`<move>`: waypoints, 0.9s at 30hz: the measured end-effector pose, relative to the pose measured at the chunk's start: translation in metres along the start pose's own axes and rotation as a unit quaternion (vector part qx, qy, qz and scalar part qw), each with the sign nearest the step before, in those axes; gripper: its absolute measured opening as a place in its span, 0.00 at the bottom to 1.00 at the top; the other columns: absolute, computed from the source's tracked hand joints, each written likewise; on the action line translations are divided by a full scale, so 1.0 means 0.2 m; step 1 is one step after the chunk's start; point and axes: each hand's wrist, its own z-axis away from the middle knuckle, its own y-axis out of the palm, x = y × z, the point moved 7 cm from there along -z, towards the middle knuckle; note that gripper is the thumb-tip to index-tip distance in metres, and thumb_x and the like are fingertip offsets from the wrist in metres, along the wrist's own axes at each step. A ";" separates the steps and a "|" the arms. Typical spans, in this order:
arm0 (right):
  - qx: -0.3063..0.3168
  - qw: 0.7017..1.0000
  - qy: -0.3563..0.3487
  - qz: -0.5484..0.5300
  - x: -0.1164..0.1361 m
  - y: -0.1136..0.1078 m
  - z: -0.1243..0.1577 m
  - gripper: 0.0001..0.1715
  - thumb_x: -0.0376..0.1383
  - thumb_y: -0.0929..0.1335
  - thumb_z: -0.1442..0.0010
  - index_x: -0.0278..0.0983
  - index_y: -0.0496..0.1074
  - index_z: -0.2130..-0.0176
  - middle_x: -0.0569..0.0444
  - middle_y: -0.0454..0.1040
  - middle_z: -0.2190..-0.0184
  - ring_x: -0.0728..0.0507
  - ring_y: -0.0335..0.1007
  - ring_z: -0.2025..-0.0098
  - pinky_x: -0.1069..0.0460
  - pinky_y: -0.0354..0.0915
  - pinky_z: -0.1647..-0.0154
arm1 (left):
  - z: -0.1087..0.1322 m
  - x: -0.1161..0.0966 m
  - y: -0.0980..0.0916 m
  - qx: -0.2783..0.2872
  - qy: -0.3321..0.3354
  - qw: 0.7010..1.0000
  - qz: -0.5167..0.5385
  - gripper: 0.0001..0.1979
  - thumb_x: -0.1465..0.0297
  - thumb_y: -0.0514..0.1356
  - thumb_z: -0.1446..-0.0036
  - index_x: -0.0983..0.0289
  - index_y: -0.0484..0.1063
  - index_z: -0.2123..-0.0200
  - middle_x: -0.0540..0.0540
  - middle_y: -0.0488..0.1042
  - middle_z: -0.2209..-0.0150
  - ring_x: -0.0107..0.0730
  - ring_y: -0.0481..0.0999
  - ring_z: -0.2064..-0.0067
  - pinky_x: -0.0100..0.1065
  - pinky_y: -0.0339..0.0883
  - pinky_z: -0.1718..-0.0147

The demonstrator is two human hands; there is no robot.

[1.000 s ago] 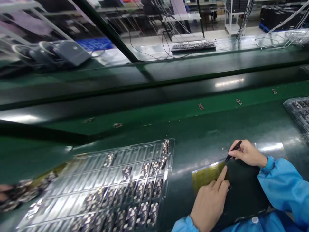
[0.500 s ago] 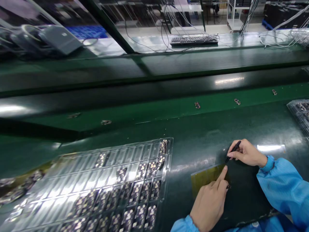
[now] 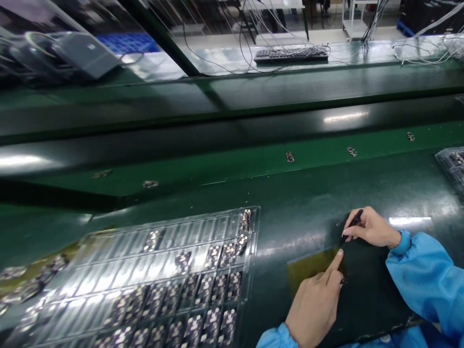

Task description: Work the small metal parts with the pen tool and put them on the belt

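My right hand (image 3: 371,227) pinches slim black tweezers (image 3: 352,225), their tip pointing down at the top right corner of a yellowish translucent film sheet (image 3: 308,268). The film lies flat on the dark green bench. My left hand (image 3: 317,302) rests over the film with its index finger stretched out to that same corner, almost at the tip. Its other fingers are bent and partly hidden. A tiny dark piece (image 3: 343,280) shows beside them; I cannot make out what it is.
Left of my hands lies a clear plastic tray (image 3: 213,217), partly filled with small circuit boards (image 3: 212,324). Several single boards lie along a green strip, one of them a small board (image 3: 290,157). Another tray (image 3: 453,162) sits at the far right. Behind are a raised ledge and a keyboard (image 3: 292,54).
The small boards on the green strip have shifted slightly left. Both hands and the tweezers stay almost in place at the film's corner. The view has tilted a little.
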 end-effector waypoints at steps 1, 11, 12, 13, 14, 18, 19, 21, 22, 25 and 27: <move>-0.001 1.000 -0.001 -0.005 0.00 0.00 0.00 0.13 0.40 0.72 0.52 0.33 0.69 0.74 0.56 0.73 0.82 0.49 0.72 0.77 0.55 0.67 0.75 | 0.00 0.00 0.00 -0.001 0.000 1.000 -0.001 0.09 0.78 0.46 0.44 0.63 0.64 0.66 0.60 0.55 0.39 0.37 0.77 0.64 0.37 0.72 0.67; -0.062 0.994 -0.002 -0.094 -0.04 -0.06 0.00 0.16 0.41 0.74 0.54 0.32 0.69 0.74 0.55 0.74 0.84 0.48 0.73 0.80 0.57 0.67 0.80 | 0.00 0.02 -0.02 -0.035 -0.006 0.996 0.082 0.10 0.77 0.46 0.43 0.62 0.66 0.65 0.60 0.60 0.41 0.35 0.78 0.64 0.36 0.71 0.67; -0.079 0.991 -0.008 -0.112 -0.04 -0.07 -0.01 0.16 0.41 0.74 0.54 0.32 0.69 0.74 0.54 0.74 0.84 0.48 0.73 0.80 0.58 0.67 0.80 | 0.01 0.03 -0.04 -0.050 -0.007 0.992 0.115 0.10 0.76 0.47 0.42 0.62 0.67 0.65 0.60 0.61 0.41 0.35 0.78 0.63 0.35 0.71 0.65; -0.098 0.986 -0.014 -0.131 -0.05 -0.09 -0.01 0.16 0.42 0.74 0.54 0.32 0.69 0.74 0.54 0.75 0.84 0.48 0.73 0.81 0.58 0.67 0.81 | 0.02 0.04 -0.07 -0.073 -0.014 0.986 0.152 0.10 0.74 0.48 0.42 0.61 0.68 0.65 0.60 0.64 0.43 0.36 0.77 0.60 0.34 0.71 0.64; -0.119 0.981 -0.020 -0.150 -0.05 -0.11 -0.01 0.16 0.42 0.74 0.54 0.32 0.69 0.74 0.54 0.75 0.84 0.47 0.74 0.81 0.58 0.67 0.81 | 0.04 0.06 -0.11 -0.106 -0.029 0.975 0.191 0.09 0.73 0.49 0.42 0.61 0.70 0.66 0.59 0.67 0.45 0.37 0.76 0.58 0.34 0.70 0.62; -0.193 0.953 -0.040 -0.231 -0.07 -0.21 -0.01 0.17 0.42 0.75 0.56 0.33 0.69 0.73 0.53 0.76 0.83 0.46 0.74 0.80 0.57 0.68 0.81 | 0.10 0.25 -0.20 -0.266 -0.166 0.869 0.382 0.07 0.66 0.59 0.46 0.62 0.74 0.69 0.57 0.77 0.66 0.36 0.76 0.65 0.31 0.70 0.67; -0.212 0.944 -0.045 -0.250 -0.07 -0.24 0.00 0.18 0.42 0.75 0.56 0.33 0.69 0.73 0.53 0.76 0.82 0.46 0.74 0.80 0.57 0.69 0.81 | 0.10 0.29 -0.19 -0.288 -0.200 0.827 0.439 0.08 0.64 0.60 0.48 0.63 0.74 0.70 0.54 0.75 0.73 0.32 0.74 0.72 0.29 0.69 0.73; -0.261 0.922 -0.059 -0.281 -0.06 -0.28 0.03 0.18 0.41 0.76 0.58 0.33 0.69 0.73 0.53 0.76 0.82 0.46 0.75 0.80 0.57 0.69 0.81 | 0.06 0.34 -0.16 -0.300 -0.237 0.742 0.551 0.11 0.62 0.62 0.49 0.65 0.73 0.68 0.49 0.70 0.81 0.25 0.67 0.80 0.25 0.63 0.81; -0.287 0.910 -0.068 -0.291 -0.06 -0.30 0.05 0.18 0.41 0.76 0.58 0.33 0.69 0.73 0.53 0.76 0.81 0.46 0.75 0.79 0.57 0.69 0.81 | 0.02 0.35 -0.14 -0.296 -0.241 0.704 0.599 0.12 0.62 0.63 0.51 0.65 0.73 0.67 0.48 0.70 0.81 0.23 0.66 0.80 0.24 0.62 0.82; -0.332 0.888 -0.090 -0.307 -0.05 -0.28 0.11 0.18 0.40 0.76 0.58 0.33 0.69 0.72 0.53 0.77 0.80 0.46 0.75 0.78 0.57 0.70 0.80 | -0.12 0.32 -0.11 -0.268 -0.235 0.624 0.695 0.18 0.63 0.67 0.56 0.67 0.72 0.63 0.54 0.76 0.69 0.24 0.71 0.75 0.25 0.65 0.79; -0.329 0.887 -0.092 -0.311 -0.05 -0.22 0.13 0.17 0.40 0.76 0.56 0.33 0.69 0.72 0.52 0.77 0.79 0.46 0.76 0.77 0.57 0.70 0.80 | -0.19 0.31 -0.08 -0.253 -0.234 0.598 0.723 0.21 0.64 0.68 0.58 0.68 0.70 0.62 0.57 0.76 0.64 0.27 0.74 0.72 0.26 0.68 0.76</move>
